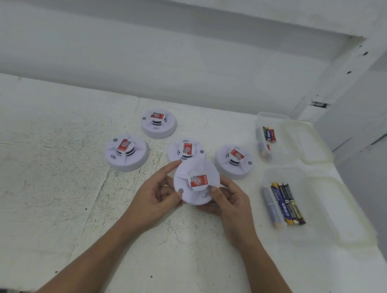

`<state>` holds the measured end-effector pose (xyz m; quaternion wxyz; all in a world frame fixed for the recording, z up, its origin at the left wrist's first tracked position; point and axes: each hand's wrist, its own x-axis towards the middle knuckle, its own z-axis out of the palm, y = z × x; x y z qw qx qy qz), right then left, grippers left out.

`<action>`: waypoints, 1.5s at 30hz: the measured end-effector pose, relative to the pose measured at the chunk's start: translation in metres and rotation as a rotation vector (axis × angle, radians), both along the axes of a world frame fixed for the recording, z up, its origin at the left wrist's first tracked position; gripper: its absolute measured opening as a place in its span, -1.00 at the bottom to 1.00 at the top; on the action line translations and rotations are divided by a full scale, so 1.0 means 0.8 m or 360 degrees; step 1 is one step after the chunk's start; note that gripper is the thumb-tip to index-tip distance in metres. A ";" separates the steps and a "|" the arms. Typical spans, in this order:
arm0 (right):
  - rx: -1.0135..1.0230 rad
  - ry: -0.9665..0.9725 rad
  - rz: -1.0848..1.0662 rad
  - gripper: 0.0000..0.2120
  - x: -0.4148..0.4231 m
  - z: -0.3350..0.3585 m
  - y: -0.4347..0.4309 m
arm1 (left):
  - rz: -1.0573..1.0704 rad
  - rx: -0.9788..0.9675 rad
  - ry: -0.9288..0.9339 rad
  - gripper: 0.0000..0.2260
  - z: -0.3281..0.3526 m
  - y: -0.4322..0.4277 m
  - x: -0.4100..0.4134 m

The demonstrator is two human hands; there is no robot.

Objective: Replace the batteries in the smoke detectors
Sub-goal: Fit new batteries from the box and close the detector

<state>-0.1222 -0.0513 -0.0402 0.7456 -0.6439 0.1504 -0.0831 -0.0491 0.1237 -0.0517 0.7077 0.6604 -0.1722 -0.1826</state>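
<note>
- On the white speckled table (50, 183), against a pale wall (147, 64), four smoke detectors are set face up: a far one (158, 123), a left one (126, 152), a middle one (186, 149) and a right one (233, 161). Each carries a red label on its raised centre.
- At the table's right side two clear plastic containers are noted, a far container (280, 120) and a near container (281, 172), each with a second clear half lying open to its right.
- Loose batteries (268, 134) are seen in the far container, and a row of batteries (285, 204) lies in the near one; exact counts cannot be told.
- A fifth detector, the held detector (196, 181), is raised above the table between both hands, face towards the camera. The near rim of the middle one is hidden by it.
- The held detector's left rim is gripped by the left hand (155, 198), index finger stretched along the upper edge, thumb near the grey button.
- Its right side is grasped by the right hand (227, 200), thumb laid on the face beside the label, fingers curled beneath.
- Both forearms are seen entering from the bottom edge.
</note>
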 end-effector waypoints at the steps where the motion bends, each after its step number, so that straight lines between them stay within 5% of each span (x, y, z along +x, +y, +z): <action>1: 0.0003 0.0001 -0.0004 -0.62 0.000 0.000 0.000 | 0.0002 0.0001 -0.0006 -0.48 0.000 0.000 0.000; 45: -0.0071 -0.0023 -0.0044 -0.71 0.014 0.039 -0.006 | 0.0132 0.0080 -0.0077 -0.49 0.044 -0.014 0.003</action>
